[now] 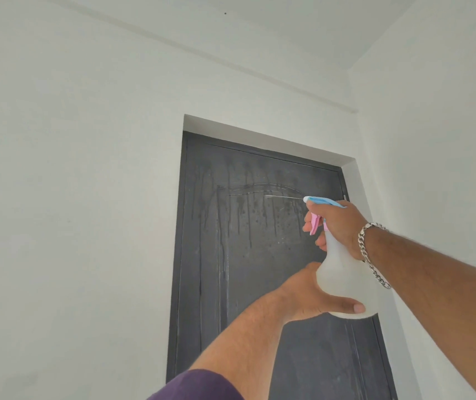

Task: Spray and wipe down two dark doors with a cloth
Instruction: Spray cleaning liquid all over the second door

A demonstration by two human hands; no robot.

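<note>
Currently right hand (337, 226) gripped bottle (346, 281) neck, finger on trigger, spraying door (245, 255) upper panel. Left hand (311, 295) cupped bottle base. Risk: runs dripping down before wiping; cloth not visible.

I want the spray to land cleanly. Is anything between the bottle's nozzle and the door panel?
Nothing visible. The nozzle of the spray bottle faces the dark door across open air. The right hand grips behind it; the left hand supports the base below.
</note>
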